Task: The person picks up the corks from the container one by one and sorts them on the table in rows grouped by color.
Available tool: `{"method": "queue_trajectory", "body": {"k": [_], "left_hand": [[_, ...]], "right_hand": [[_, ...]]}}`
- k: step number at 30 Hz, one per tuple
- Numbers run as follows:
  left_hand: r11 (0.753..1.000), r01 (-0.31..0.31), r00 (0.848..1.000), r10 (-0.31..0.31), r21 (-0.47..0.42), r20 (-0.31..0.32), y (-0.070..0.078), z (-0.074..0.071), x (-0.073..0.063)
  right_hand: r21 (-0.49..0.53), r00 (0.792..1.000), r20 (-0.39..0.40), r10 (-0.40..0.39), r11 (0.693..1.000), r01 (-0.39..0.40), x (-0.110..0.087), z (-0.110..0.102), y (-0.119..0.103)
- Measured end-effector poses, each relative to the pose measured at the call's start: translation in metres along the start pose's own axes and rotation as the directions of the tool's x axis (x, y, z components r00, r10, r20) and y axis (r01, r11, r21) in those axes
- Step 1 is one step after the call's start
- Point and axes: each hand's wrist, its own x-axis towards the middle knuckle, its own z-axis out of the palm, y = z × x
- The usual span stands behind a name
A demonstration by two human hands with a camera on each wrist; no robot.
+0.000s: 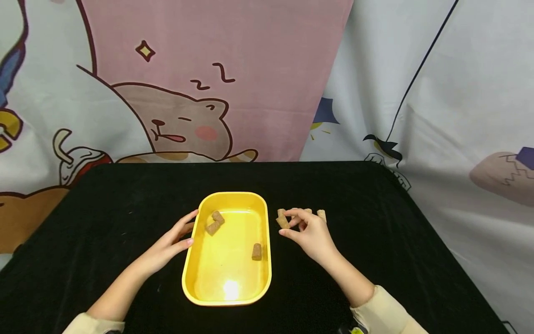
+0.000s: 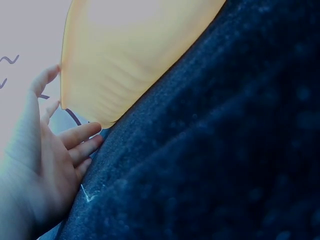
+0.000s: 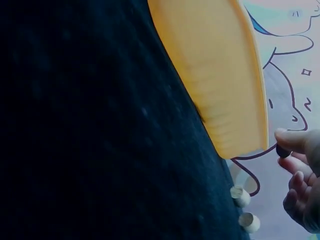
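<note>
Nearest is the yellow tray (image 1: 208, 273) on the black-covered desk (image 1: 156, 304), w/ a lone cork (image 1: 256, 252) in it nr the right wall. Its left side's only touched by the left hand (image 1: 167, 247), fingers relaxed, so IMO it could be shoved askew if bumped. A held cork (image 1: 283, 223) is pinched btwn thumb & fingers of the right hand (image 1: 312, 233), just off the right rim; contact's small, so it might get dropped, or the rim clipped if it's carried too low. Farther back, two corks (image 1: 213, 228) are seen in the tray. Behind the right hand, other corks (image 1: 321, 214) could be knocked b/c they're partly hidden.
</note>
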Motion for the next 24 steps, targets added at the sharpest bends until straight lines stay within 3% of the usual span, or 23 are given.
{"method": "queue_trajectory", "body": {"k": [14, 24], "left_hand": [[1.0, -0.004, 1.0, 0.005, -0.013, 0.01, -0.001, -0.001, 0.0], [1.0, 0.015, 1.0, -0.015, 0.002, 0.0, 0.0, 0.0, -0.001]], "right_hand": [[-0.05, 0.982, 0.02, 0.187, 0.981, -0.185, -0.006, 0.02, 0.023], [-0.132, 0.977, 0.025, 0.21, 0.97, -0.205, -0.009, 0.029, 0.027]]}}
